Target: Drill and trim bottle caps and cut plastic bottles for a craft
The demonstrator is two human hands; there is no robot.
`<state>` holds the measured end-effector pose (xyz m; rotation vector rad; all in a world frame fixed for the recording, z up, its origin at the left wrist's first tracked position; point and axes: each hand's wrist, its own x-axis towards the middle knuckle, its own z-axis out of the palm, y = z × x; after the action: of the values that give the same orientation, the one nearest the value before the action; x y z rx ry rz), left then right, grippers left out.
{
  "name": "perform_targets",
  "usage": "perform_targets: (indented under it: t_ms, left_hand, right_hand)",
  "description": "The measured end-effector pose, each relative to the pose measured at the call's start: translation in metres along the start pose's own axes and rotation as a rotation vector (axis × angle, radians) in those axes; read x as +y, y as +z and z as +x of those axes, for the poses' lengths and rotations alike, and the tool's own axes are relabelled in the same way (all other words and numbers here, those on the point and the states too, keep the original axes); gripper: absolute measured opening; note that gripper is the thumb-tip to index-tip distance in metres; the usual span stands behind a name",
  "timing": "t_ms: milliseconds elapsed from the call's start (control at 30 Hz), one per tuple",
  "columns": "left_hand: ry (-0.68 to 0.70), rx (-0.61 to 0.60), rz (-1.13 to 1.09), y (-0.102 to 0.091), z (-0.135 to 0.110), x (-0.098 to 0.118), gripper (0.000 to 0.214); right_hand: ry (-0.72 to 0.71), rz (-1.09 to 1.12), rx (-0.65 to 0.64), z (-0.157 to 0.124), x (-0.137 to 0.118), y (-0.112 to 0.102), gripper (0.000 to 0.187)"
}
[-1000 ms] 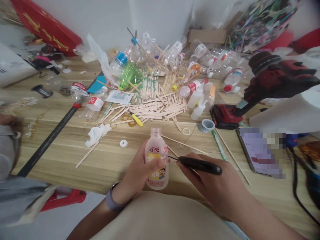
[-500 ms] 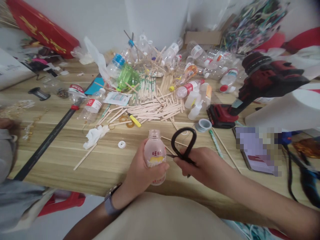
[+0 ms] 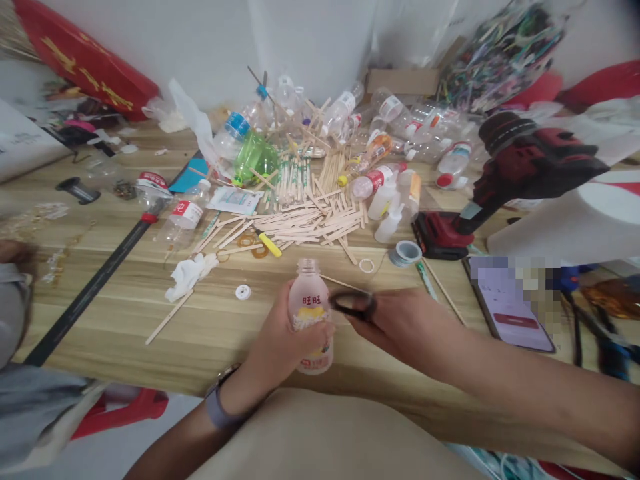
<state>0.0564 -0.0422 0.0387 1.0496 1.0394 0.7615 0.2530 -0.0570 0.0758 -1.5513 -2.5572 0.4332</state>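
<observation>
My left hand (image 3: 285, 333) is closed around a small uncapped plastic bottle (image 3: 313, 303) with a pinkish body, red characters and a yellow patch. The bottle stands nearly upright close to my body. To its right, my right hand (image 3: 405, 323) is closed on black-handled scissors (image 3: 354, 303). One dark handle loop points toward the bottle's side and is blurred by motion. The blades are hidden, so I cannot tell whether they touch the bottle. A thin wooden stick (image 3: 340, 283) lies just behind the scissors, and a white round cap (image 3: 243, 292) lies left of the bottle.
Flat wooden sticks (image 3: 295, 223) and several plastic bottles (image 3: 375, 180) crowd the table's back. At right are a red-black power drill (image 3: 445, 233), a wire spool (image 3: 405, 253) and a phone (image 3: 515, 317). A dark tube (image 3: 95, 287) crosses the left, near another person's sleeve (image 3: 40, 400).
My right hand has turned the scissors: the handle loop that stood up above the hand now lies lower, beside the bottle. My left hand keeps the bottle in almost the same place.
</observation>
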Motion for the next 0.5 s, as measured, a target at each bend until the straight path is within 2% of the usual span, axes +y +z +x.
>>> perform_targets:
  t_ms: [100, 233, 300, 333, 433, 500]
  left_hand:
    - [-0.023, 0.008, 0.016, 0.0009, 0.0010, 0.0004, 0.041]
    - [0.037, 0.023, 0.058, 0.0008, 0.0006, 0.0007, 0.044]
    - [0.023, 0.021, 0.040, -0.0004, 0.0007, -0.0005, 0.046]
    - [-0.003, 0.020, 0.022, -0.0011, 0.0011, -0.0013, 0.047]
    - [-0.089, -0.005, -0.046, -0.0025, 0.0032, -0.0025, 0.043]
    - [-0.089, -0.023, -0.055, -0.0027, 0.0044, -0.0010, 0.043]
  right_hand:
    - [-0.065, -0.084, 0.015, 0.0008, 0.0009, -0.0039, 0.018]
    - [0.077, 0.144, -0.107, 0.0021, 0.0016, -0.0029, 0.038]
    - [0.092, 0.181, -0.110, 0.0020, 0.0021, -0.0024, 0.041]
    - [0.057, 0.126, -0.069, 0.0018, 0.0024, -0.0027, 0.037]
    - [-0.167, -0.167, 0.092, 0.0023, 0.0033, -0.0055, 0.025]
    - [-0.166, -0.159, 0.067, 0.0042, 0.0034, -0.0069, 0.024]
